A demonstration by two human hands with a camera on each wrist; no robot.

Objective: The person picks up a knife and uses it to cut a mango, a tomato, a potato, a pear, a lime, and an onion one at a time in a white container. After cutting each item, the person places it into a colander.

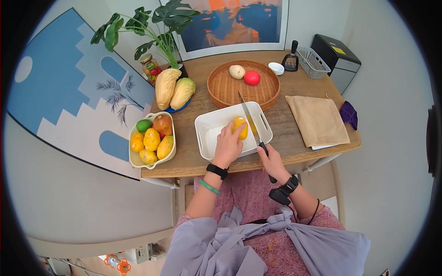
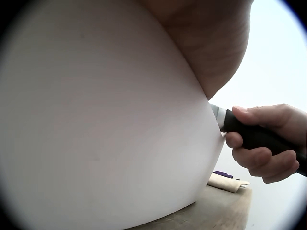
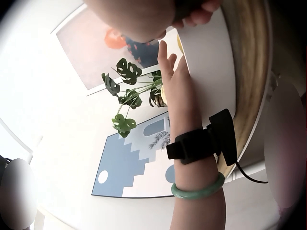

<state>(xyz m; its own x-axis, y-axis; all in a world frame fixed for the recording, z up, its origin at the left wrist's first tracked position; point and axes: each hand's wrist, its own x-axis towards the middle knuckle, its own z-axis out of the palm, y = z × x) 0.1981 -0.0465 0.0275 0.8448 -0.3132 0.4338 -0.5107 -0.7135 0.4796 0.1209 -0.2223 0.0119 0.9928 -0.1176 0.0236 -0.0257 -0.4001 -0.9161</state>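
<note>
In the head view, a yellow mango (image 1: pixel 241 133) is inside a white plastic bin (image 1: pixel 212 118) near the table's front edge. My left hand (image 1: pixel 227 146) reaches over the near rim and holds the mango with fingers and thumb on its upper side. Just to the right, my right hand (image 1: pixel 271 162) grips the black handle of a long kitchen knife (image 1: pixel 247 110). Its blade slants across the bin beside the mango, tip toward the wicker tray. The left wrist view shows the right-hand fingers wrapped round the knife handle (image 2: pixel 259 140); the bin wall hides the mango there.
Left of the bin stands a cream basket (image 1: pixel 132 156) of mangoes and other fruit. Behind are cabbages (image 1: pixel 166 87) and a wicker tray (image 1: pixel 216 92) with a potato (image 1: pixel 237 71) and a red tomato-like item (image 1: pixel 252 77). A beige cloth bag (image 1: pixel 317 120) lies to the right.
</note>
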